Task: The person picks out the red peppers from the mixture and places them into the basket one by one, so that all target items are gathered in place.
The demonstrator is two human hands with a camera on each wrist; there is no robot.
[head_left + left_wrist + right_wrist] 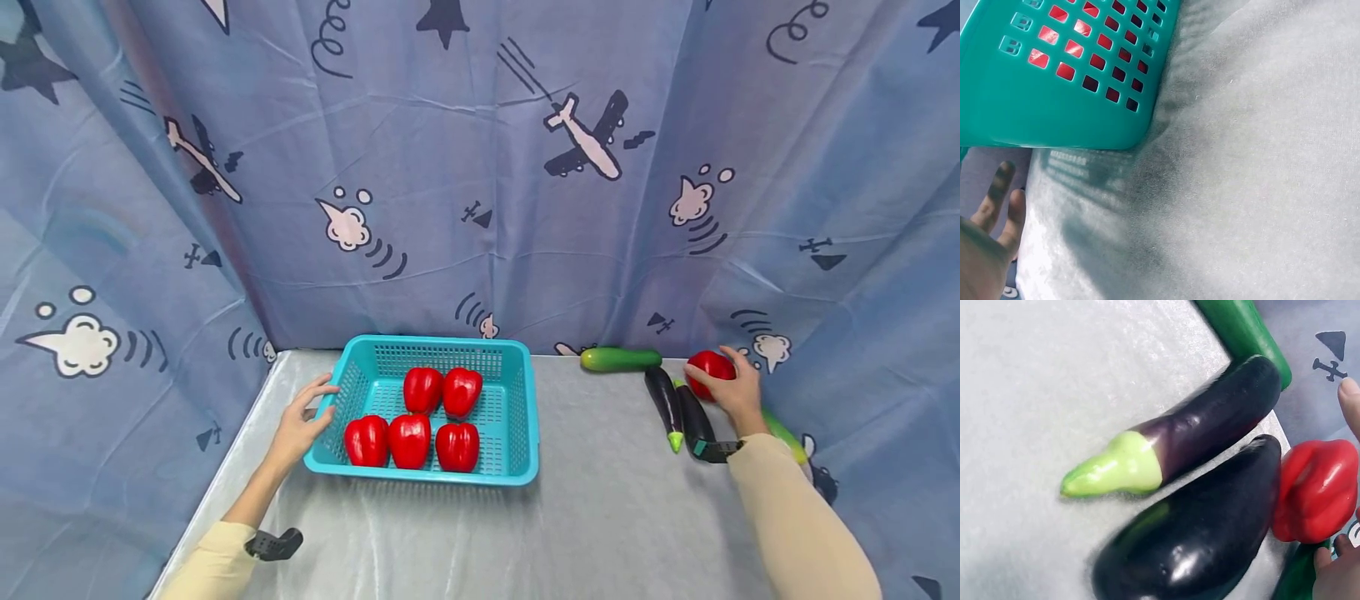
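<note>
At the far right, my right hand reaches around a red bell pepper, thumb over its near side and fingers at its far side. In the right wrist view a gap shows between one fingertip and that pepper, while other fingertips are right at its lower edge. My left hand is beside the left rim of a turquoise plastic basket, fingers spread and holding nothing. Inside the basket lie several red bell peppers.
Two dark eggplants, one slim and one fuller, lie left of my right hand. Behind them is a green cucumber-like vegetable. Another green vegetable is partly hidden by my right forearm. A patterned blue curtain borders the grey-covered table.
</note>
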